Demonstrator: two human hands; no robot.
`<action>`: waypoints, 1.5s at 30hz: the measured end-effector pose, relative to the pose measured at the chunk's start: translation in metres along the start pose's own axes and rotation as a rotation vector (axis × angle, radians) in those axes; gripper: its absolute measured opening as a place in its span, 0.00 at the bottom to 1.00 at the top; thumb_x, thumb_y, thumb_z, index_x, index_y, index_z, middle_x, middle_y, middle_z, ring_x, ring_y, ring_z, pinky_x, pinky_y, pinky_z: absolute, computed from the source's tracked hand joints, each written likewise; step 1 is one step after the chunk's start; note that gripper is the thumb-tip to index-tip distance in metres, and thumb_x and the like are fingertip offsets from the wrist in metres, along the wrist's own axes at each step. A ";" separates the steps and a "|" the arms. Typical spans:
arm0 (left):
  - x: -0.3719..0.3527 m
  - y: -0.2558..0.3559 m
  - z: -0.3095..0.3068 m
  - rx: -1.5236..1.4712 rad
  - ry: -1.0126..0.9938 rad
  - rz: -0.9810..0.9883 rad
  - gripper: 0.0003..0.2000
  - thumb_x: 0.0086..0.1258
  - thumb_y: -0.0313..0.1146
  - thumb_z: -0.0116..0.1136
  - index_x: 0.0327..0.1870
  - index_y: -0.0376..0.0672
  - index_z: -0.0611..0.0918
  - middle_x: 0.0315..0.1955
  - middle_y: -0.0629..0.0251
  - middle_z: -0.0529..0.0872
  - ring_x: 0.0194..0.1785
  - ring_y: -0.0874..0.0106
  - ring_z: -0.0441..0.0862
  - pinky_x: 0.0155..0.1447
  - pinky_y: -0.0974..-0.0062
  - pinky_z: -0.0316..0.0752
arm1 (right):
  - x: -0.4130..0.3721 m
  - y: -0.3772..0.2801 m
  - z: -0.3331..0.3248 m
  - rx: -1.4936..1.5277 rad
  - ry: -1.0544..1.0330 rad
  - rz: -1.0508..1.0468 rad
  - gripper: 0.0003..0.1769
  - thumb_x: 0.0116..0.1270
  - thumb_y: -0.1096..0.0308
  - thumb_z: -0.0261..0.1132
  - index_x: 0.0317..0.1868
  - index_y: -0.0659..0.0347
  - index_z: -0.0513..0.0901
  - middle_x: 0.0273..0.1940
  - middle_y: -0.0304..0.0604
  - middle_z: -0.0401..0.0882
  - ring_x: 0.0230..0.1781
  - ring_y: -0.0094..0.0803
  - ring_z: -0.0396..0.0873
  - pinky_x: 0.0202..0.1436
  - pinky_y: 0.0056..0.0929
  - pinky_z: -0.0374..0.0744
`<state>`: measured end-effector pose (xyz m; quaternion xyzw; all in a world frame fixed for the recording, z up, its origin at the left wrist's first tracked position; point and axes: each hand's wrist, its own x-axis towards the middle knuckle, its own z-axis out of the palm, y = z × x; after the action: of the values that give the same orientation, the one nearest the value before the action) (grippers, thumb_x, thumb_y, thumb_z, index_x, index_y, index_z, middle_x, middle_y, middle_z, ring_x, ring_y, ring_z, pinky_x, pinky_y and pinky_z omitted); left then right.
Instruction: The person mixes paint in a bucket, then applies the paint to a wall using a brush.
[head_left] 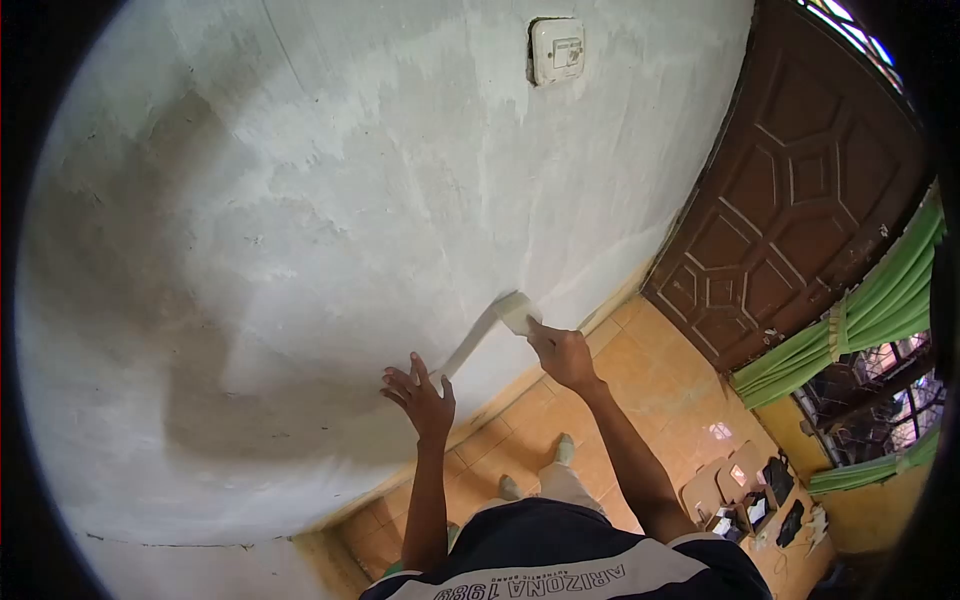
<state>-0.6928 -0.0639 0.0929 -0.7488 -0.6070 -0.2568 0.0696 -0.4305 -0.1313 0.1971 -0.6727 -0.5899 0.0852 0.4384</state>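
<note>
My right hand is closed round the handle of a putty knife, whose wide pale blade lies against the lower part of the wall. Patchy grey and white coating covers this wall, and my shadow falls across its left side. To the left of the knife, my left hand has its fingers spread, palm towards the wall and holding nothing. Fingertips of that hand are right at the wall surface.
A light switch is set high on the wall. To the right stand a dark wooden door and a green curtain by a window. Several small items lie on a low table over the orange tiled floor.
</note>
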 end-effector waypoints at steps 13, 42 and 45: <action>-0.001 0.001 -0.004 -0.014 -0.049 -0.011 0.40 0.73 0.48 0.56 0.81 0.44 0.54 0.74 0.19 0.42 0.78 0.25 0.40 0.76 0.25 0.36 | 0.066 -0.114 -0.086 0.209 0.337 -0.135 0.25 0.69 0.75 0.67 0.66 0.55 0.82 0.17 0.50 0.67 0.15 0.34 0.61 0.24 0.31 0.69; -0.004 -0.006 0.009 0.016 -0.045 -0.025 0.46 0.72 0.48 0.59 0.83 0.45 0.47 0.77 0.24 0.30 0.79 0.26 0.30 0.76 0.26 0.35 | 0.059 -0.085 -0.043 0.028 0.259 -0.175 0.27 0.68 0.73 0.69 0.68 0.52 0.80 0.19 0.51 0.73 0.16 0.42 0.71 0.25 0.39 0.72; -0.005 -0.006 0.010 -0.004 -0.043 -0.025 0.45 0.72 0.48 0.59 0.83 0.44 0.48 0.77 0.24 0.30 0.79 0.26 0.30 0.76 0.26 0.34 | 0.032 -0.048 0.004 0.037 0.249 -0.144 0.28 0.69 0.75 0.68 0.69 0.54 0.79 0.21 0.54 0.71 0.16 0.36 0.63 0.25 0.34 0.70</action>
<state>-0.6958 -0.0625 0.0814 -0.7467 -0.6171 -0.2426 0.0520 -0.4582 -0.1052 0.2413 -0.6258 -0.5758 -0.0197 0.5258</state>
